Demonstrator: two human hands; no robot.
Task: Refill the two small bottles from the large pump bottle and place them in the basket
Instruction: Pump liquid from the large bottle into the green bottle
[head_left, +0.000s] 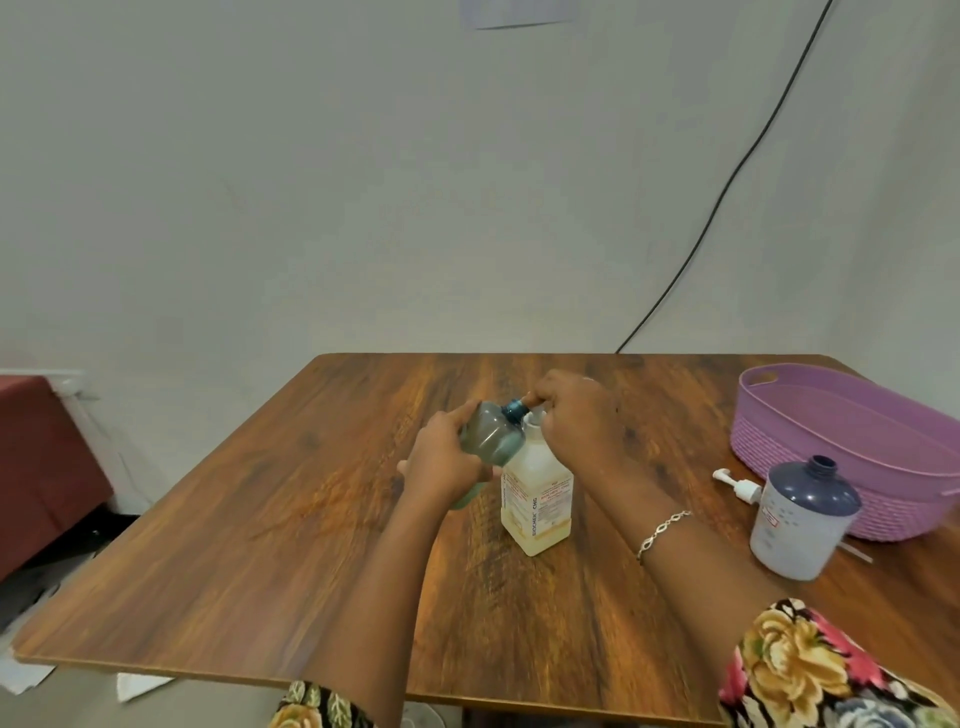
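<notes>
**A:** Checking in mid-refill, by the look of it. Gripping the teal small bottle (488, 434) in the left hand (441, 462), fingers (460, 415) curled round its body. Held up off the surface (311, 519), tilted over, blue neck pushed against the nozzle of the large pump bottle (537, 499). Right hand (576, 415) curled over the pump head, thumb hidden. Anything to worry about?

**B:** Plenty tbh. Easy to squirt past such a narrow neck when leaning it freehand like that. Can't tell if it's actually lined up, too much hidden behind the knuckles. Could also tip the large pump bottle by pressing down off-centre, standing unbraced mid-surface. Slippery mess after that, probably.

**A:** And looks-wise?

**B:** See-through greyish-teal plastic, rounded shoulder, too blurry for reading any fill level. Big one squarish, pale yellowish liquid, white label with red print.

Also spotting the second small bottle (802, 519): white body, dark blue shoulder, open neck. Standing upright just beside the purple basket (779, 447), with a loose pump top (737, 483) lying next to it. Neither in the basket yet.
</notes>
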